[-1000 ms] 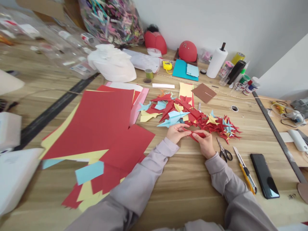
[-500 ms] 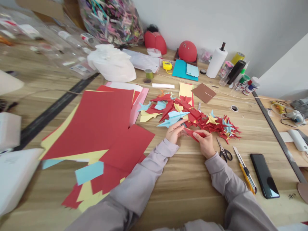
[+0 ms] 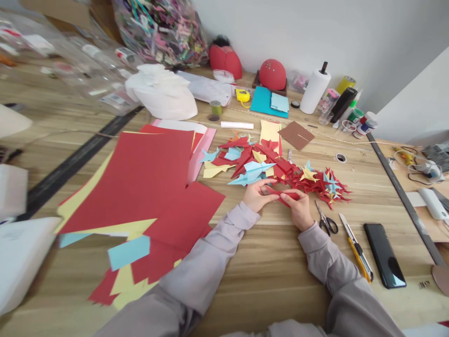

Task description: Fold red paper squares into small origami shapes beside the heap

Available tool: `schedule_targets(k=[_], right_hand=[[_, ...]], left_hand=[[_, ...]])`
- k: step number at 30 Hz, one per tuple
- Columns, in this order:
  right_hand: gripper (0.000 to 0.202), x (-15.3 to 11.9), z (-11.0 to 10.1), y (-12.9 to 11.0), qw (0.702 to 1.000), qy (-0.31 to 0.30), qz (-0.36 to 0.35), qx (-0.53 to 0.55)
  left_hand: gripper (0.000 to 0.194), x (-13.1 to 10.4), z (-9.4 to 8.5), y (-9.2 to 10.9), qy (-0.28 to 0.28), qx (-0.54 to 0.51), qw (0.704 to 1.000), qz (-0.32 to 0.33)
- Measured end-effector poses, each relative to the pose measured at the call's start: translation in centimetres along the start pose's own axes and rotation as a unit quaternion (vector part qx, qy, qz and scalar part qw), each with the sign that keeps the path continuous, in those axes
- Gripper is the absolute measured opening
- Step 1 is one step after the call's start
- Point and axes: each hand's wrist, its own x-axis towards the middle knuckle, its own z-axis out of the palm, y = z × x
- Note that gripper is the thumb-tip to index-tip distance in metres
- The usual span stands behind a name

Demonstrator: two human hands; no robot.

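Observation:
Between my two hands is a small folded piece of red paper (image 3: 288, 200), held just above the table. My left hand (image 3: 257, 195) pinches its left end between thumb and fingers. On the other end, my right hand (image 3: 299, 207) closes with thumb and fingertips. Part of the paper is hidden behind the fingers. Right behind my hands lies a heap of folded red paper pieces (image 3: 245, 161), mixed with yellow and blue ones. A blue paper plane (image 3: 251, 173) rests at the heap's front, close to my left hand.
Large red sheets (image 3: 150, 173) and a blue paper strip (image 3: 129, 252) lie at left. Scissors (image 3: 327, 220), a yellow utility knife (image 3: 358, 252) and a black phone (image 3: 385, 255) lie right of my right hand. A brown square (image 3: 296, 135) and a tape measure (image 3: 242, 96) are farther back.
The left thumb has moved right along the red paper, closer to my right hand. My right hand keeps its grip. The whole view has shifted very slightly.

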Motion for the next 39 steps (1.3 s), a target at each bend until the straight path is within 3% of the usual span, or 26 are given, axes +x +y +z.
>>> schedule_targets(k=[10, 14, 18, 25, 28, 31, 39], right_hand=[[0.019, 0.0, 0.0, 0.1, 1.000, -0.001, 0.008, 0.000], [0.017, 0.0, 0.0, 0.2, 1.000, 0.001, -0.005, -0.016], [0.012, 0.0, 0.1, 0.4, 1.000, -0.008, -0.022, -0.018], [0.016, 0.0, 0.2, 1.1, 0.999, -0.029, -0.014, -0.024], [0.015, 0.0, 0.2, 1.1, 0.999, -0.027, -0.017, -0.023], [0.014, 0.0, 0.2, 1.0, 0.999, -0.026, -0.015, -0.022], [0.017, -0.1, 0.2, 1.1, 0.998, -0.031, -0.001, -0.045]], left_hand=[[0.051, -0.3, 0.0, 0.2, 0.013, 0.048, 0.999, 0.009], [0.045, -0.3, 0.1, 0.1, 0.022, 0.075, 0.995, 0.058], [0.050, 0.0, 0.0, -0.2, 0.040, 0.039, 0.994, 0.098], [0.054, 0.6, -0.3, -0.4, 0.050, -0.034, 0.994, 0.090], [0.059, 0.5, -0.3, -0.7, 0.031, -0.051, 0.996, 0.060], [0.056, 0.5, -0.3, -0.9, 0.023, -0.032, 0.998, 0.049], [0.046, 0.5, -0.4, -0.6, 0.080, 0.026, 0.993, 0.088]])
